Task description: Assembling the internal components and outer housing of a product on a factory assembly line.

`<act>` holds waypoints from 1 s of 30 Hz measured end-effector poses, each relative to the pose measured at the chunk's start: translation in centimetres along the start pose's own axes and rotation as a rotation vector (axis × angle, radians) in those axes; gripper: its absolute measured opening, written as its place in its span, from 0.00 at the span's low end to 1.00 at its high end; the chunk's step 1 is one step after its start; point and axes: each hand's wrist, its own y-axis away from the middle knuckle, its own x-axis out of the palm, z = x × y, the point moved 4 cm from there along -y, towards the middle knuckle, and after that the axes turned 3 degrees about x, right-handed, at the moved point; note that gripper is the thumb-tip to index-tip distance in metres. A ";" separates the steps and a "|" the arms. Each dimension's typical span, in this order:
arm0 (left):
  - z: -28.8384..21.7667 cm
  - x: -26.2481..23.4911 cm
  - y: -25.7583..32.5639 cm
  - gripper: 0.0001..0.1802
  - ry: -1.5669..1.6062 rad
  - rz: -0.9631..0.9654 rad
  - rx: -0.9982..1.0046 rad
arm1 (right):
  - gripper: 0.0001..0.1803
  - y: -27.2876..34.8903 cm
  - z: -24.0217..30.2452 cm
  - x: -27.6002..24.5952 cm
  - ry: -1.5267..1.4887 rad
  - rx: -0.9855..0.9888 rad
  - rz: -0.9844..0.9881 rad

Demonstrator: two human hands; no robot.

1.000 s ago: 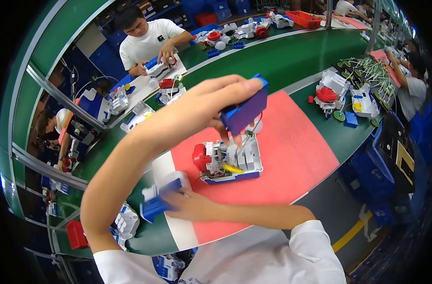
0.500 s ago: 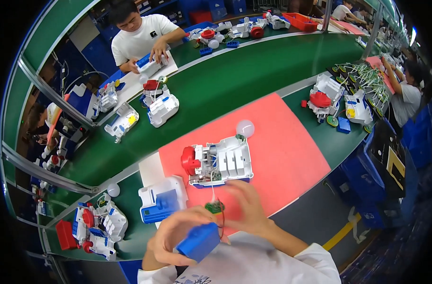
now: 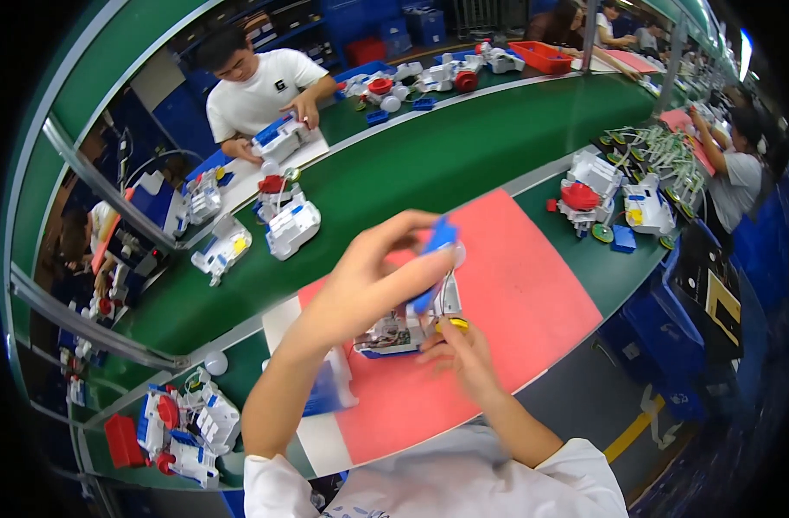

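My left hand (image 3: 381,268) grips a blue plastic box (image 3: 436,259), held tilted above an opened white housing (image 3: 394,332). Thin dark wires run down from the box toward a small yellow-edged round part (image 3: 451,325), which the thumb and fingers of my right hand (image 3: 466,352) pinch beside the housing. The housing lies on a pink mat (image 3: 532,285), and my left hand and the box cover much of it. A white-and-blue shell (image 3: 329,384) rests left of it, partly behind my left forearm. Motion blurs both hands somewhat.
On the left, white, red and blue assemblies (image 3: 191,423) stand beside a red bin (image 3: 124,439). More housing parts (image 3: 589,194) and a heap of wired round boards (image 3: 658,155) lie at right. Across the green conveyor (image 3: 394,164), a person (image 3: 269,104) handles a similar housing.
My left hand has carried the blue box up and forward, over the housing. The right hand has moved slightly and now pinches the round part, its yellow edge showing.
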 end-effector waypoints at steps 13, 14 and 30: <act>5.2 2.1 4.0 0.19 -0.654 -0.260 0.106 | 0.22 4.3 6.2 0.5 1.323 -0.810 -0.230; 5.9 1.4 7.6 0.12 -0.494 -0.120 -0.309 | 0.23 4.0 6.4 0.8 1.347 -0.789 -0.192; 15.6 11.2 10.4 0.09 0.079 -0.176 -0.319 | 0.22 1.7 10.0 5.6 1.712 -0.540 0.143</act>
